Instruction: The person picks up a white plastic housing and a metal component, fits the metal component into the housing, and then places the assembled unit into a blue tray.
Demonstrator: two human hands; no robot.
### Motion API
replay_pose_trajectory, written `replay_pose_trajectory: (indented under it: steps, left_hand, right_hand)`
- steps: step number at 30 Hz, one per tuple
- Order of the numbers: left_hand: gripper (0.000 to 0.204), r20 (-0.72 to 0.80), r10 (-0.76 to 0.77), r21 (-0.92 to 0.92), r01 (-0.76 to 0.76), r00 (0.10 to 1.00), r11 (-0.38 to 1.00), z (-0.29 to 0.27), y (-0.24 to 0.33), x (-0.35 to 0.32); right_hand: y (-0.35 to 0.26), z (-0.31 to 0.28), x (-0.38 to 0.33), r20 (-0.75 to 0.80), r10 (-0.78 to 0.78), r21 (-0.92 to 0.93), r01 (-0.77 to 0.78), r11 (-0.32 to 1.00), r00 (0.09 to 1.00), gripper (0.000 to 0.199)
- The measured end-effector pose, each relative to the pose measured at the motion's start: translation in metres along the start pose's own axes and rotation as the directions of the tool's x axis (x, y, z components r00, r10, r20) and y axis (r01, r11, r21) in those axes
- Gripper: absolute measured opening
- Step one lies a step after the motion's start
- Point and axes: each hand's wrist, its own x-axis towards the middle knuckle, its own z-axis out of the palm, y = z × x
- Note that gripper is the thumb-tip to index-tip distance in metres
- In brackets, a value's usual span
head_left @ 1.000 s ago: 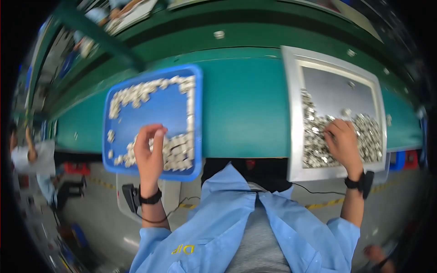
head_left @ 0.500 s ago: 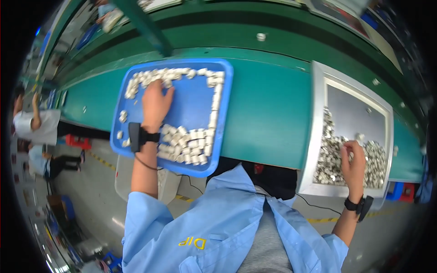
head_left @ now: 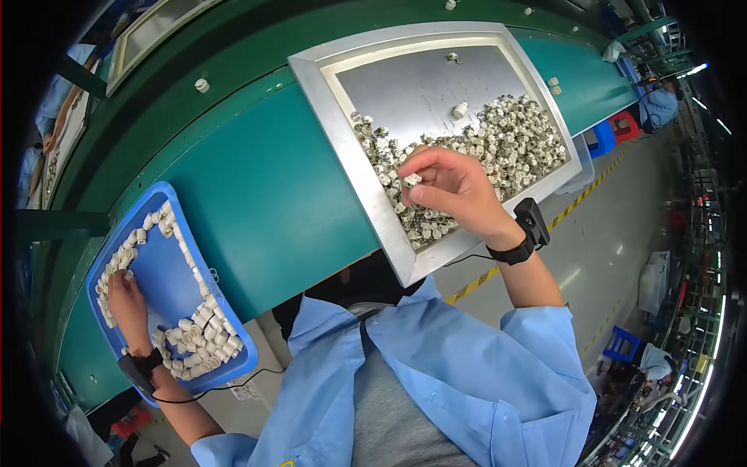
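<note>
My right hand (head_left: 455,189) pinches a small white part with metal bits (head_left: 412,180) between thumb and index finger. It is just above a heap of similar metal-and-white parts (head_left: 517,136) in a silver-framed tray (head_left: 331,109). One white cylindrical piece (head_left: 461,109) lies on the tray's bare metal floor. Over at the left, my left hand (head_left: 129,315) is in a blue plastic tray (head_left: 247,354), its fingers closed at a white cylindrical piece (head_left: 128,275) beside the tray's far-left row. More white cylinders (head_left: 204,338) are piled at the tray's near side.
A green work table (head_left: 264,194) carries both trays. On the green ledge behind sits a loose white cylinder (head_left: 202,85). Red stools (head_left: 622,126) and blue stools (head_left: 601,138) stand past the right tray. A cable (head_left: 233,385) runs from my left wrist.
The view has swung right, bringing the silver-framed tray to the middle. My right hand now shows a small part in its pinch. My left hand stays at the blue tray's far-side pieces.
</note>
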Motion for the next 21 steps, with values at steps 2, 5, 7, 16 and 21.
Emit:
replay_pose_trajectory:
  steps: [2, 5, 7, 16, 21]
  left_hand:
    - [0.024, 0.033, -0.021, -0.002, 0.021, 0.999, 1.0, -0.005, 0.001, 0.0]
    - [0.018, -0.111, 0.236, 0.182, -0.214, 0.965, 0.96, -0.019, 0.02, -0.003]
    - [0.017, -0.149, 0.239, 0.206, -0.207, 0.959, 0.956, -0.025, 0.03, -0.006]
    - [0.02, -0.029, -0.115, -0.856, 0.034, 0.993, 0.516, -0.056, 0.153, -0.044]
    - [0.026, 0.115, 0.273, -0.993, 0.119, 0.955, 0.001, -0.059, 0.26, -0.068]
  right_hand:
    - [0.001, 0.005, 0.001, 0.017, 0.006, 0.006, -0.006, 1.0, 1.0, 0.024]
    - [0.003, 0.011, 0.002, 0.032, 0.015, -0.026, -0.014, 1.0, 0.999, 0.026]
    - [0.006, 0.013, 0.003, 0.056, 0.01, -0.016, -0.009, 1.0, 0.998, 0.027]
    - [0.0, 0.051, 0.01, 0.161, 0.016, -0.022, -0.013, 1.0, 0.987, 0.021]
    - [-0.01, 0.087, 0.008, 0.234, 0.047, 0.101, -0.072, 0.992, 0.971, 0.015]
